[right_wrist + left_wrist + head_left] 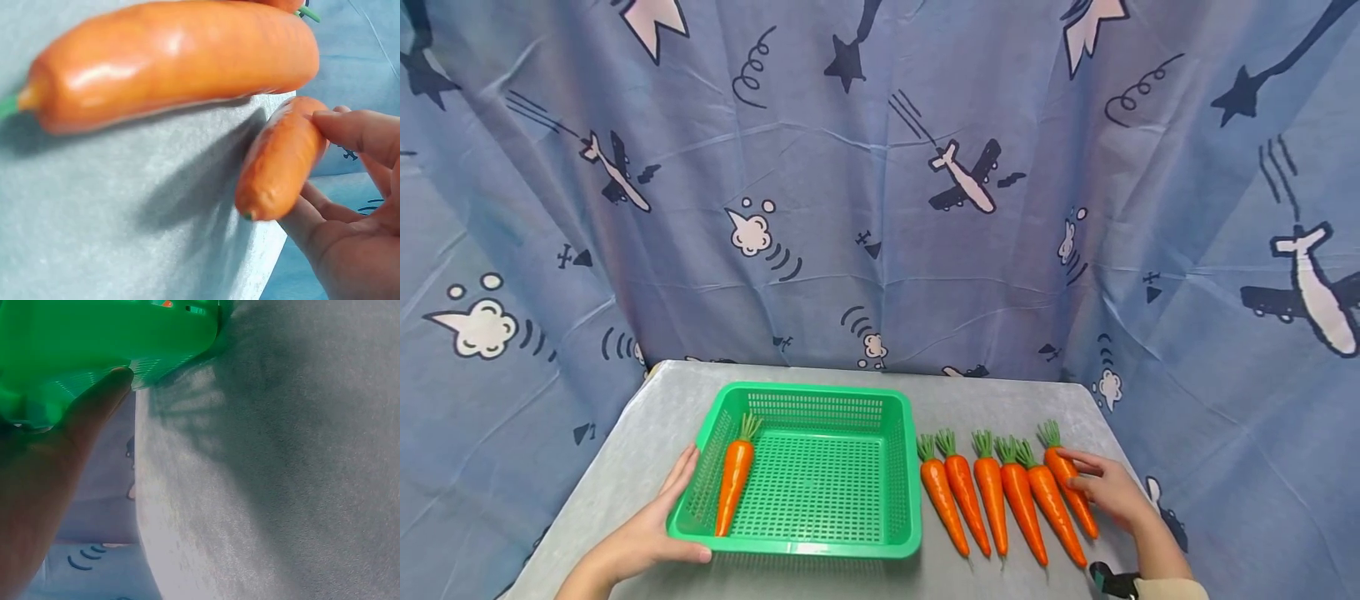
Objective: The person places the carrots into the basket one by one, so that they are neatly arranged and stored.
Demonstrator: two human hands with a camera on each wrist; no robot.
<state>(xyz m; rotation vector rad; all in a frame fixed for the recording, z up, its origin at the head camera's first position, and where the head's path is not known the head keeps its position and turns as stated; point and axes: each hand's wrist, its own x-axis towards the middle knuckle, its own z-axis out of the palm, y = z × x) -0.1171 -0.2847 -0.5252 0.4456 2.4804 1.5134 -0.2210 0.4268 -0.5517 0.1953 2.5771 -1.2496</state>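
My left hand [651, 525] rests against the near left corner of a green plastic basket [790, 547], fingers extended along its left side and thumb at the front. The left wrist view shows that thumb touching the basket's outer wall [169, 328]. Inside the basket, along its left side, lies one carrot [735, 483] with green stem ends. My right hand [1112, 490] pinches the rightmost carrot [1075, 492] between thumb and fingers. In the right wrist view the pinched carrot [284, 159] points end-on toward the camera, with a neighbouring carrot [175, 62] beside it.
Several more carrots [990, 492] lie in a row on the grey-white table [658, 408], right of the basket, stems toward the back. A blue curtain [880, 183] printed with planes hangs behind and at both sides. Part of a dark wrist strap [1112, 581] shows at my right wrist.
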